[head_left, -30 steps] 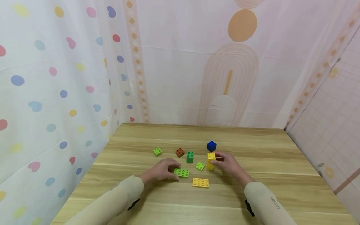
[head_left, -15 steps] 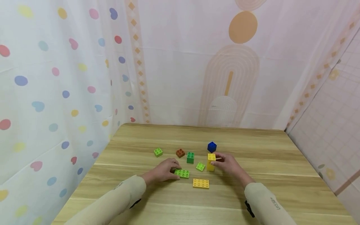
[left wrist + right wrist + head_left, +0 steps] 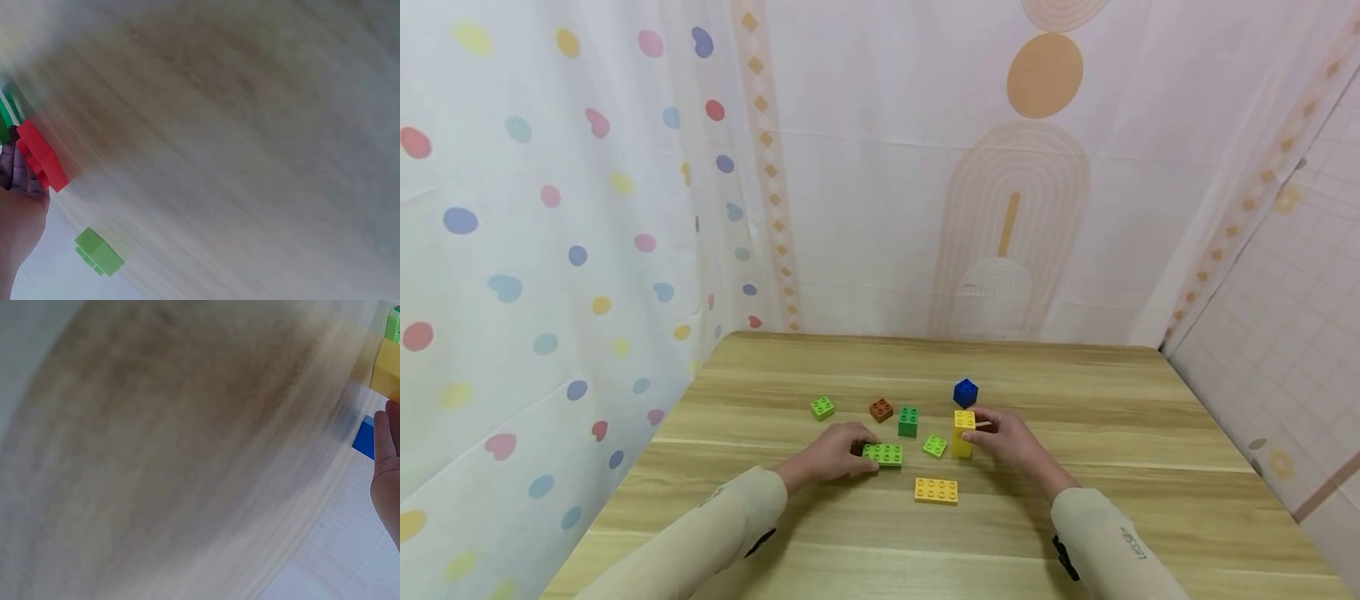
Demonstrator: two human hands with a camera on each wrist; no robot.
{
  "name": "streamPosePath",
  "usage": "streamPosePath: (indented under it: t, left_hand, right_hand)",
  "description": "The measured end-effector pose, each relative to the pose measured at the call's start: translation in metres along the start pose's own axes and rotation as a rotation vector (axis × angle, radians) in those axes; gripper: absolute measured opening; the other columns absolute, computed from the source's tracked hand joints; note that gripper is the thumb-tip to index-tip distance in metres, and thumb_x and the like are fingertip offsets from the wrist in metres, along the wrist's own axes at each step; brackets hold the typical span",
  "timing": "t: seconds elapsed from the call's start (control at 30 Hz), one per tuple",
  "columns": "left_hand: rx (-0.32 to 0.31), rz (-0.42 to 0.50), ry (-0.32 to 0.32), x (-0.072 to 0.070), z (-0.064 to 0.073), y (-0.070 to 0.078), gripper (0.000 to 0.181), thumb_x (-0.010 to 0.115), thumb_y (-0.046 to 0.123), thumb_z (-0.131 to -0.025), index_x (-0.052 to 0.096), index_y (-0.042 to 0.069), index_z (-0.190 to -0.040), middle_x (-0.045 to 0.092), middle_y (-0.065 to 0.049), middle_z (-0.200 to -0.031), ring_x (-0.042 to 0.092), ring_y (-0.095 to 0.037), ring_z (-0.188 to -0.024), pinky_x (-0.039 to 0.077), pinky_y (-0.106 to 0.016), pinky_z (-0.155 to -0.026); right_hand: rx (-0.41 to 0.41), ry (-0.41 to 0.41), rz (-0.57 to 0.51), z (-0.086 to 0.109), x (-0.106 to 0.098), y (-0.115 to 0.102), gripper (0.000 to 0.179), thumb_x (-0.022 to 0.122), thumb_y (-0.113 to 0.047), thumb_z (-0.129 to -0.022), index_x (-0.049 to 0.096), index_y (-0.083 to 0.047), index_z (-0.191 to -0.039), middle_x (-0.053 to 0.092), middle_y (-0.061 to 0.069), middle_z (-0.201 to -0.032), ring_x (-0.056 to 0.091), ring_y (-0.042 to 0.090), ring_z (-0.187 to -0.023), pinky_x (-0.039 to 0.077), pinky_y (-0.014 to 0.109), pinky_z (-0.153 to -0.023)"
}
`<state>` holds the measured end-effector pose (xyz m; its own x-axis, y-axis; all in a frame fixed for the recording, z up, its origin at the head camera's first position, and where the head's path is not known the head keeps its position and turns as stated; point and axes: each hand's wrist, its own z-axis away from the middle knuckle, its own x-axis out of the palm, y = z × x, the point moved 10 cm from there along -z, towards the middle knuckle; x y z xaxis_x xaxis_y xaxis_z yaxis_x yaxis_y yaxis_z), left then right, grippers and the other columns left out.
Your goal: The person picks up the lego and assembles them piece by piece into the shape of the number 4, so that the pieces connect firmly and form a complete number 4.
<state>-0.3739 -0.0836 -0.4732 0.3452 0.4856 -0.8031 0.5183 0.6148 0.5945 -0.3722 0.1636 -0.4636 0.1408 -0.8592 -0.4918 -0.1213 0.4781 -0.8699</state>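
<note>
My left hand (image 3: 833, 452) pinches a long light green building brick (image 3: 882, 455) at its left end, thumb in front and fingers behind. In the left wrist view that hand (image 3: 22, 206) shows only at the left edge. On the right, my right hand (image 3: 1009, 437) grips a tall yellow brick (image 3: 963, 434), which stands upright with studs on top. The right wrist view shows this yellow brick (image 3: 389, 370) by the fingertips, partly cut off. A flat light green brick (image 3: 935, 447) lies just left of it. Nearer me is a long yellow brick (image 3: 936, 491).
Behind the hands are a blue brick (image 3: 966, 392), a dark green brick (image 3: 908, 422), a reddish-brown brick (image 3: 882, 409) and a small light green brick (image 3: 822, 407). They sit on a wooden table (image 3: 1075, 375) with curtains (image 3: 865, 208) behind and beside it.
The long light green brick has shifted slightly away from me with my left hand's hold. My right hand and the tall yellow brick stay in place; the view tilts a little.
</note>
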Motion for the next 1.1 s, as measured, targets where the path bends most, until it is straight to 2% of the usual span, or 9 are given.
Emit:
streamPosePath:
  t: [0.2,0.37,0.57,0.73,0.93,1.1]
  left_hand:
    - [0.014,0.062,0.046,-0.010,0.001,0.001,0.028,0.078,0.020,-0.087,0.072,0.007,-0.112,0.066,0.003,-0.097,0.056,-0.011,-0.085,0.048,-0.029,-0.075]
    - [-0.006,0.078,0.091,-0.022,-0.002,0.000,0.023,0.077,0.021,-0.088,0.073,0.011,-0.108,0.064,0.006,-0.092,0.055,-0.011,-0.084,0.047,-0.030,-0.074]
    - [-0.003,0.155,0.137,-0.033,-0.004,0.004,0.019,0.076,0.010,-0.084,0.071,0.007,-0.102,0.061,0.001,-0.088,0.054,-0.014,-0.080,0.047,-0.028,-0.068]
    - [-0.002,0.169,0.160,-0.040,-0.006,0.008,0.015,0.074,0.013,-0.086,0.070,0.008,-0.099,0.060,0.000,-0.088,0.053,-0.015,-0.079,0.047,-0.028,-0.065]
    - [-0.054,0.174,0.161,-0.044,-0.009,0.008,0.022,0.073,0.019,-0.089,0.071,0.008,-0.108,0.061,0.001,-0.088,0.054,-0.015,-0.078,0.047,-0.028,-0.063]
    - [-0.064,0.192,0.165,-0.046,-0.014,0.011,0.031,0.073,0.023,-0.092,0.070,0.007,-0.118,0.063,0.001,-0.091,0.056,-0.015,-0.078,0.049,-0.028,-0.065]
  right_hand:
    - [0.005,0.000,0.005,0.000,0.001,-0.001,0.031,0.071,-0.015,-0.093,0.068,-0.008,-0.123,0.069,0.004,-0.115,0.062,0.027,-0.110,0.052,0.041,-0.090]
    - [0.010,-0.001,0.005,0.000,0.001,-0.001,0.031,0.071,-0.016,-0.093,0.068,-0.009,-0.123,0.069,0.004,-0.114,0.062,0.028,-0.111,0.052,0.041,-0.090]
    - [-0.003,-0.008,0.008,0.000,0.001,0.001,0.030,0.071,-0.016,-0.093,0.069,-0.009,-0.122,0.069,0.003,-0.113,0.063,0.025,-0.108,0.053,0.039,-0.089]
    - [-0.006,-0.007,0.008,-0.001,0.001,0.003,0.032,0.071,-0.017,-0.094,0.067,-0.008,-0.124,0.068,0.003,-0.115,0.062,0.025,-0.109,0.052,0.040,-0.089]
    - [0.009,0.003,0.007,0.000,0.000,0.002,0.034,0.071,-0.019,-0.094,0.067,-0.008,-0.125,0.068,0.004,-0.117,0.062,0.027,-0.111,0.052,0.041,-0.090]
    - [0.017,0.011,-0.003,0.001,0.000,0.003,0.033,0.070,-0.018,-0.094,0.067,-0.009,-0.125,0.067,0.005,-0.120,0.061,0.029,-0.114,0.052,0.042,-0.091]
